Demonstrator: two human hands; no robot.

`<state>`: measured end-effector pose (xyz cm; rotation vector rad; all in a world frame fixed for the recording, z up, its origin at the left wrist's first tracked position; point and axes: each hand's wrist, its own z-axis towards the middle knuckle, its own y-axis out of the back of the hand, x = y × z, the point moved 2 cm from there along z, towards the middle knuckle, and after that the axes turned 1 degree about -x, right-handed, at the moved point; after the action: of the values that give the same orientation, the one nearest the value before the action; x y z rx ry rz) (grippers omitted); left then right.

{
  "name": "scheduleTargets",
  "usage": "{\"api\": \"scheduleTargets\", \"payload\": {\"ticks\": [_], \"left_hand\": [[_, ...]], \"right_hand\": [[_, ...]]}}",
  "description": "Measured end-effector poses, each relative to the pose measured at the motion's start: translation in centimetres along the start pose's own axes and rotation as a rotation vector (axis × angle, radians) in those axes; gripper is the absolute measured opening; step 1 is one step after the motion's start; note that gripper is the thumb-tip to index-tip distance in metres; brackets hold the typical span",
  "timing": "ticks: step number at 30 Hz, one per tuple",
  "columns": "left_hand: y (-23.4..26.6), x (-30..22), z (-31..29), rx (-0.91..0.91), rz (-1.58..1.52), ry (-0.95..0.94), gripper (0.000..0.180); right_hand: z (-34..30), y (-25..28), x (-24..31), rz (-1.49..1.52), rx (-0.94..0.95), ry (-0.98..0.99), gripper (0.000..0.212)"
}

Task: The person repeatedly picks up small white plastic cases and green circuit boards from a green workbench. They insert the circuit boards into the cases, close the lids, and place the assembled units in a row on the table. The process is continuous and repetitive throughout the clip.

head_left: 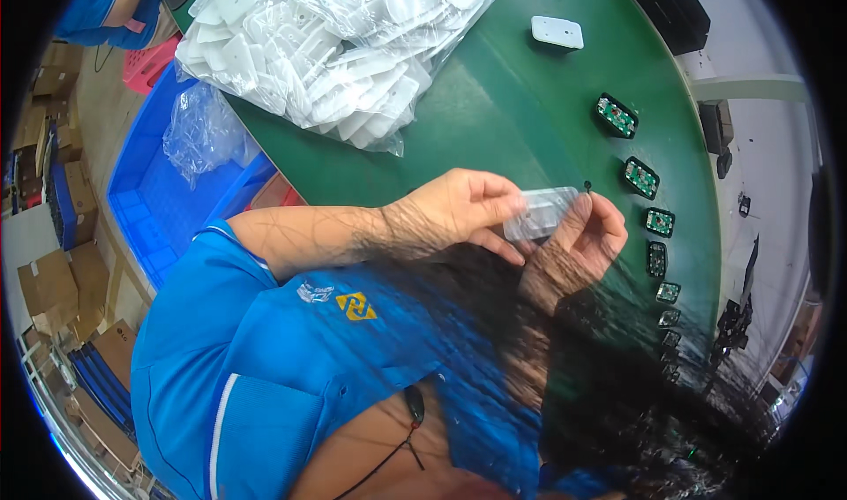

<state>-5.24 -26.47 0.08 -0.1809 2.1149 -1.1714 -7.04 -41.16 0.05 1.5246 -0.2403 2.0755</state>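
Observation:
Between my hands is a translucent rectangular plastic cover (pixel 540 212), tilted above the table. Thumb and fingers of my left hand (pixel 472 205) grip its left end. My right hand (pixel 587 240) is at the other end, its thumb and forefinger pinched together. A small black part (pixel 588 185) with a round tip sticks up from that pinch; its lower end is hidden. Strands of dark hair cover part of my right wrist. A white plastic cover (pixel 557 33) lies apart on the far table.
A large clear bag of white plastic covers (pixel 335 55) lies on the green table (pixel 494 103). Along the right edge runs a row of black housings with green circuit boards (pixel 641 176). A blue crate (pixel 150 227) holding crumpled clear plastic (pixel 207 130) stands at left, below another person's arm (pixel 128 2).

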Motion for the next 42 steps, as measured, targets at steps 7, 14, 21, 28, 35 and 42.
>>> {"api": "scheduleTargets", "payload": {"ticks": [7,14,21,28,35,42], "left_hand": [[0.6,-1.9,-0.1,-0.166,0.319,-0.235,0.020],[0.2,-0.9,0.0,-0.172,0.577,-0.403,0.014],[0.8,-1.0,0.4,-0.173,0.996,-0.674,0.011],[0.1,-0.9,0.4,-0.143,0.695,-0.437,0.008],[0.1,0.0,0.4,-0.125,0.875,-0.482,0.010],[0.2,-1.2,0.3,-0.068,0.761,-0.393,0.016]], "right_hand": [[0.4,0.9,4.2,-0.457,0.288,0.263,0.015],[0.7,0.3,4.3,-0.393,0.392,0.133,0.014],[-0.2,-0.2,2.9,-0.208,0.332,0.029,0.011],[0.0,1.9,1.8,-0.094,0.189,-0.155,0.031],[0.6,2.6,0.9,0.104,0.458,-0.473,0.022],[1.4,2.4,1.0,0.135,0.430,-0.511,0.024]]}}
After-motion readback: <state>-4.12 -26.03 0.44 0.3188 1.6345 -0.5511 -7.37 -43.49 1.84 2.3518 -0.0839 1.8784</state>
